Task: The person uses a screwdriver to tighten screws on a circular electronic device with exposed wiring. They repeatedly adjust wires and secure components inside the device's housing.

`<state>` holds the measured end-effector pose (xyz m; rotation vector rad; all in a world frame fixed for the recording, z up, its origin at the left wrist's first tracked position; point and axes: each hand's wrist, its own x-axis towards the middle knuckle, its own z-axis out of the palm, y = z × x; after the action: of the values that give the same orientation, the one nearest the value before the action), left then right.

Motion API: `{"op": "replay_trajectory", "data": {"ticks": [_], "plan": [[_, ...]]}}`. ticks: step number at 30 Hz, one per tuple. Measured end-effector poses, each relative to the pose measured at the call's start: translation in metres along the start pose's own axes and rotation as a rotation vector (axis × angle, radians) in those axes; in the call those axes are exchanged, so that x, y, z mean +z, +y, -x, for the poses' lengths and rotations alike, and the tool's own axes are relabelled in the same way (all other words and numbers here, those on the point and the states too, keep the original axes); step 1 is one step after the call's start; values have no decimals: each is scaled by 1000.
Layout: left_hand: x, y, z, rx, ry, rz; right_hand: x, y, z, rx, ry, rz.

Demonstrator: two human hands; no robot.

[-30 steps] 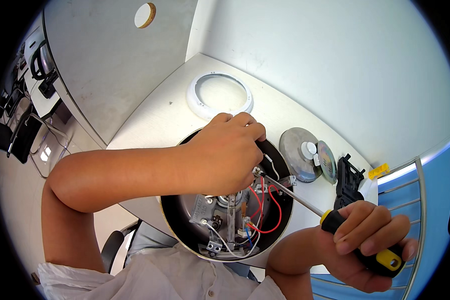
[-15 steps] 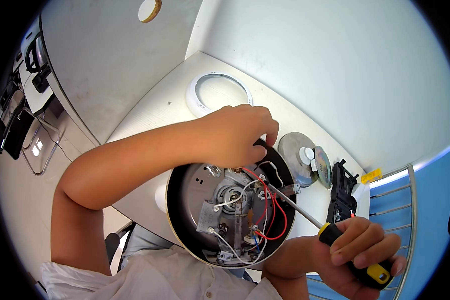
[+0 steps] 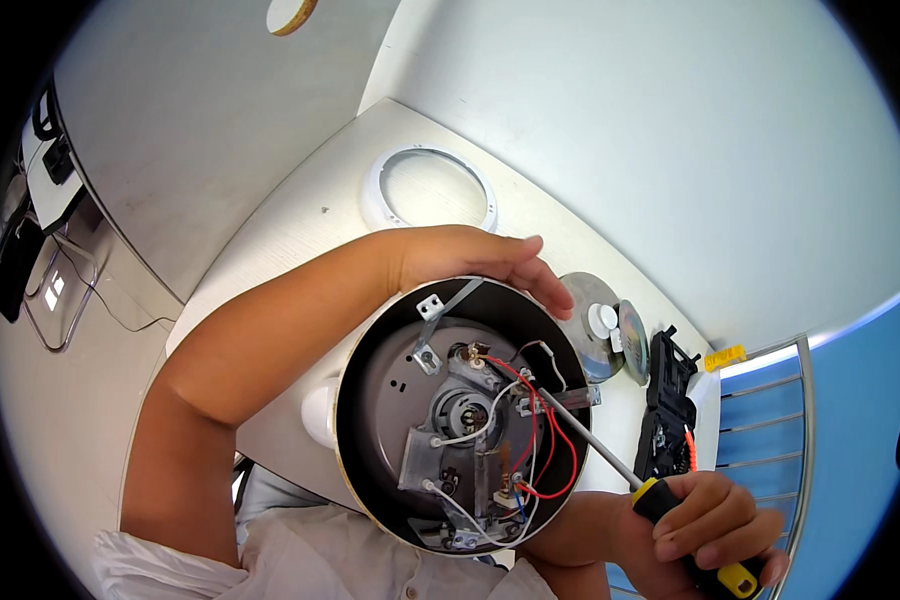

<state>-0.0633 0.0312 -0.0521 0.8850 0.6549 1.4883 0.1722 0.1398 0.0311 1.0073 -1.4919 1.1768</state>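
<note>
A rice cooker body (image 3: 378, 400) sits tipped toward me with its underside exposed. Inside are a brown-grey base, metal brackets, and red and white wires (image 3: 560, 432). My left arm curls round its far side, and my left hand (image 3: 490, 258) presses against the outer wall near the upper rim, fingers reaching along it. In my right hand (image 3: 705, 525) is a black and yellow screwdriver (image 3: 610, 455), gripped by the handle. Its shaft runs into the housing, with the tip beside a metal bracket and wire terminal at the right; exact contact cannot be made out.
A white plastic ring (image 3: 373, 195) lies at the back of the white table. Right of the cooker are a round metal plate (image 3: 580, 290), a shiny disc (image 3: 632, 340) and an open black tool case (image 3: 665, 400). A metal rail (image 3: 805, 430) stands beyond the table's right edge.
My left hand has moved from above the housing's opening to its far outer wall, uncovering a bracket at the upper rim. The screwdriver stays at the same spot inside.
</note>
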Motion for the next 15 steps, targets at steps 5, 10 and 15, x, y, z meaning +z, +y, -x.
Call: {"op": "replay_trajectory", "data": {"ticks": [5,10,15], "plan": [[-5,-3,1,-63,67,-213,-4,1,0,21,32,-48],[3,-6,16,89,60,-456,-11,0,-8,111,53,-85],[15,-11,31,74,60,-493,-14,7,-15,72,268,-186]]}}
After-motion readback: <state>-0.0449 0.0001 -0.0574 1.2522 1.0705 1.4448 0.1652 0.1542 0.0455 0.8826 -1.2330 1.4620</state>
